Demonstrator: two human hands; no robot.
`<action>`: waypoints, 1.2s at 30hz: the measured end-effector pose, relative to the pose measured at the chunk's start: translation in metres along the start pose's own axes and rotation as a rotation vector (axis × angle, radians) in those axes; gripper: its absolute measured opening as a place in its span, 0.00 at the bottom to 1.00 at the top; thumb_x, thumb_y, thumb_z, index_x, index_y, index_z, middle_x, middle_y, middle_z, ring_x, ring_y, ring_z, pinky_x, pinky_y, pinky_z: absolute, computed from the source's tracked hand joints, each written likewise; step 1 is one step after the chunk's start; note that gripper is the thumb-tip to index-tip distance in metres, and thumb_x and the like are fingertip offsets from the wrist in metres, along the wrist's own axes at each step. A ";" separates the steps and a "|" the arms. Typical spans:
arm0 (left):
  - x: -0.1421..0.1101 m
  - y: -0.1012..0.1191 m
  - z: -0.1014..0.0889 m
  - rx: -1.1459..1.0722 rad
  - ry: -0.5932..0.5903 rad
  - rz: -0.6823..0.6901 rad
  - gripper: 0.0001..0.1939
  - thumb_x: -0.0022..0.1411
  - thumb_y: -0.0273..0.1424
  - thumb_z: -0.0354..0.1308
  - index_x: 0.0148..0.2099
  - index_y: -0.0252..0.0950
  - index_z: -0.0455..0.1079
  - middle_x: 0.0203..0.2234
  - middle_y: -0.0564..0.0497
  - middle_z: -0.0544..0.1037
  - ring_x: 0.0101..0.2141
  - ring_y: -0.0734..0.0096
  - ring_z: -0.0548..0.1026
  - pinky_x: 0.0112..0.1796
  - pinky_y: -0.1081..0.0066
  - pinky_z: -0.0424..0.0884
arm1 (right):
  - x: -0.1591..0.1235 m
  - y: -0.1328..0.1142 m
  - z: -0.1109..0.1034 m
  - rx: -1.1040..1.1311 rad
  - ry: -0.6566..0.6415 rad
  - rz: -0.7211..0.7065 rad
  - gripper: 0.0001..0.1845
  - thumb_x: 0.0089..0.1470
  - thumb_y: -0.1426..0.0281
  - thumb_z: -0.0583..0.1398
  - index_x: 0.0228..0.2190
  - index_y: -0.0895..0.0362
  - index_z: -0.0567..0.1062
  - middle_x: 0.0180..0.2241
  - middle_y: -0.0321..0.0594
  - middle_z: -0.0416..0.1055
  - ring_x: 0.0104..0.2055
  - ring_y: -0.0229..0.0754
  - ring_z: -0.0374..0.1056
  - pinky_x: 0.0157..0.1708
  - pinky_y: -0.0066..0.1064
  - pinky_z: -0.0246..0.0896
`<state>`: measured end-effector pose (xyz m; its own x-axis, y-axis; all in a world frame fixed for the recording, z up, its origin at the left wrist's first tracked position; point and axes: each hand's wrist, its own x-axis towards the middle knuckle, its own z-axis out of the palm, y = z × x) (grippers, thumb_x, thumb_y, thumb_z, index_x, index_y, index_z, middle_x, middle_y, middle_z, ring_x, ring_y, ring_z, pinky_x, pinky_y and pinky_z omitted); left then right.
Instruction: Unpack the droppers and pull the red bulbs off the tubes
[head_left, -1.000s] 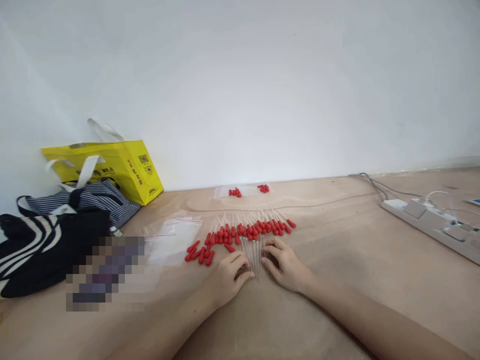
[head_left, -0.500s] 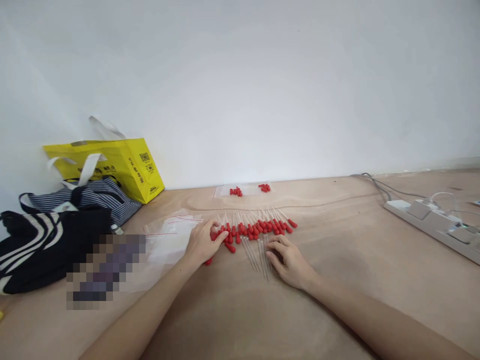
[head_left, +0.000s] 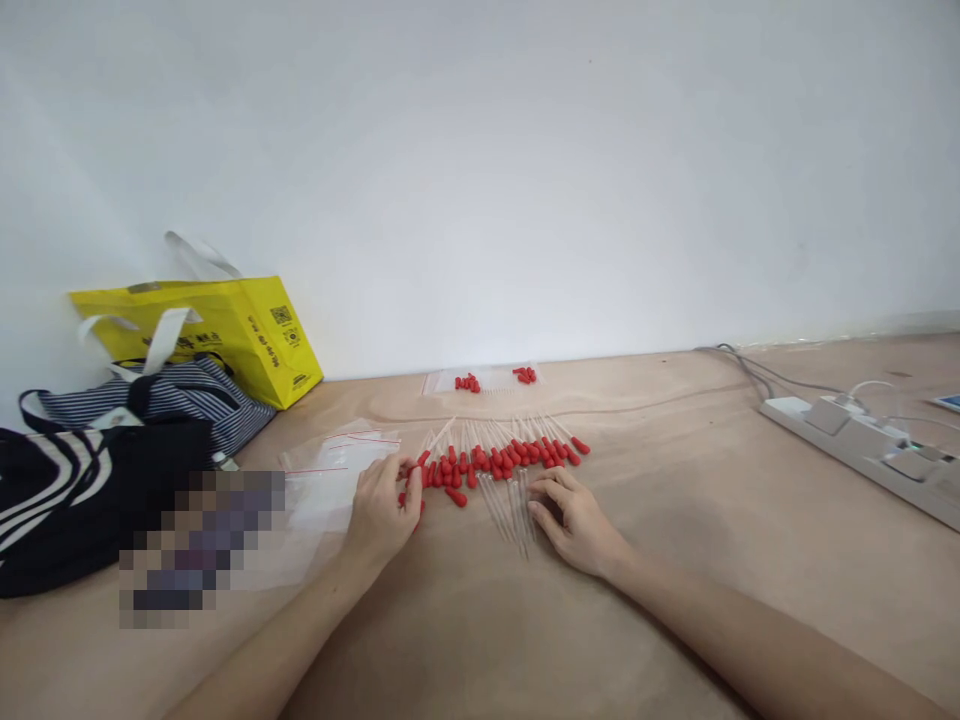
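Solid red is shown by the bulbs point(head_left: 496, 460), and the thin tubes point(head_left: 517, 512) are clear. The tote point(head_left: 225, 318) is coloured yellow, printed in black, with white handles point(head_left: 169, 336); the pouch point(head_left: 234, 408) is striped dark and white, the black fabric point(head_left: 161, 470) marked with white bands.

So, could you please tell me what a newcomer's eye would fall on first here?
Probably the bright yellow bag by the wall at the left. Next would be the red bulbs clustered mid-picture, with the left hand at the cluster's left end and the right hand beside clear tubes in front of it.
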<state>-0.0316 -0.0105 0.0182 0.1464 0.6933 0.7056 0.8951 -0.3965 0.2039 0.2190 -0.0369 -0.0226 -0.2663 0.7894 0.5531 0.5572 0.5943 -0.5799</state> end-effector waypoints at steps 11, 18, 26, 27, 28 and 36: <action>-0.026 0.038 0.012 -0.157 -0.118 0.313 0.05 0.59 0.26 0.46 0.32 0.36 0.61 0.25 0.53 0.72 0.30 0.71 0.68 0.36 0.68 0.60 | 0.004 -0.002 -0.005 -0.311 0.073 -0.215 0.27 0.50 0.62 0.56 0.52 0.54 0.60 0.44 0.45 0.66 0.48 0.47 0.58 0.50 0.46 0.45; -0.027 0.051 0.022 -0.211 -0.131 0.329 0.06 0.59 0.28 0.48 0.38 0.36 0.64 0.29 0.51 0.74 0.34 0.69 0.69 0.39 0.66 0.60 | 0.006 -0.004 0.002 -0.373 0.158 -0.390 0.09 0.54 0.71 0.53 0.33 0.51 0.73 0.23 0.33 0.71 0.33 0.37 0.63 0.50 0.44 0.38; -0.024 0.052 0.022 -0.169 -0.103 0.461 0.08 0.59 0.32 0.50 0.37 0.41 0.70 0.40 0.54 0.75 0.43 0.67 0.68 0.46 0.61 0.57 | 0.005 -0.011 0.005 -0.418 0.139 -0.464 0.09 0.53 0.72 0.52 0.31 0.55 0.73 0.18 0.32 0.66 0.27 0.35 0.58 0.47 0.41 0.42; -0.025 0.052 0.022 -0.167 -0.102 0.467 0.07 0.59 0.32 0.50 0.35 0.41 0.70 0.40 0.54 0.75 0.42 0.67 0.68 0.46 0.60 0.57 | 0.005 -0.012 0.005 -0.420 0.142 -0.478 0.10 0.54 0.72 0.52 0.30 0.55 0.73 0.17 0.31 0.65 0.27 0.35 0.57 0.47 0.41 0.42; -0.026 0.051 0.022 -0.165 -0.101 0.469 0.08 0.59 0.31 0.50 0.33 0.41 0.70 0.40 0.55 0.75 0.42 0.66 0.68 0.47 0.58 0.56 | 0.005 -0.012 0.004 -0.420 0.142 -0.490 0.10 0.54 0.72 0.51 0.29 0.55 0.72 0.17 0.31 0.64 0.26 0.34 0.56 0.46 0.41 0.42; -0.029 0.048 0.014 -0.128 -0.130 0.499 0.09 0.58 0.28 0.50 0.29 0.41 0.70 0.38 0.56 0.76 0.43 0.65 0.68 0.48 0.52 0.54 | 0.005 -0.017 0.000 -0.399 0.082 -0.485 0.10 0.54 0.72 0.51 0.27 0.55 0.72 0.16 0.31 0.64 0.26 0.35 0.55 0.45 0.41 0.43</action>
<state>0.0134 -0.0413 -0.0020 0.5995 0.4667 0.6502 0.6456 -0.7622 -0.0482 0.2084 -0.0434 -0.0101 -0.5096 0.4210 0.7504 0.6428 0.7660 0.0068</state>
